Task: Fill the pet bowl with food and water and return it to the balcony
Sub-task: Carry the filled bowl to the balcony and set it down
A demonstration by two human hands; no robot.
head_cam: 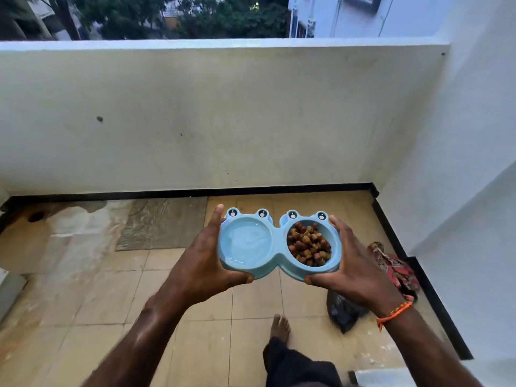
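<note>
From the head view, a person stands on a balcony and holds a light blue double pet bowl (279, 244) out in front with both arms stretched forward and slightly bent at the elbows. The bowl is in the air above the tiled floor (181, 297), roughly level, and all else is placed from it here.

The left hand (208, 263) clasps the bowl's left end: its fingers curl up around the outer wall, one fingertip rising past the far rim, while the thumb wraps the near edge from below. The right hand (350, 263) clasps the right end in a mirrored pose, fingers curved along the outer wall and thumb pressed under the near rim. An orange thread band (393, 314) circles the right wrist.

The bowl's left well holds clear water (245, 241); the right well is heaped with brown kibble (308, 244). Four cartoon eyes stand along the far rim.

Beyond the bowl rises the pale parapet wall (223, 115), with trees and buildings above it. To the bowl's left, on the floor, lies a grey mat (164, 223), and further left a wet patch spreads over the tiles. To the bowl's right, near the side wall, lies a reddish patterned cloth (396, 269), with a dark bag (344, 311) just nearer the person. Below the bowl a bare foot (280, 326) rests on the tiles, a dark trouser leg behind it.
</note>
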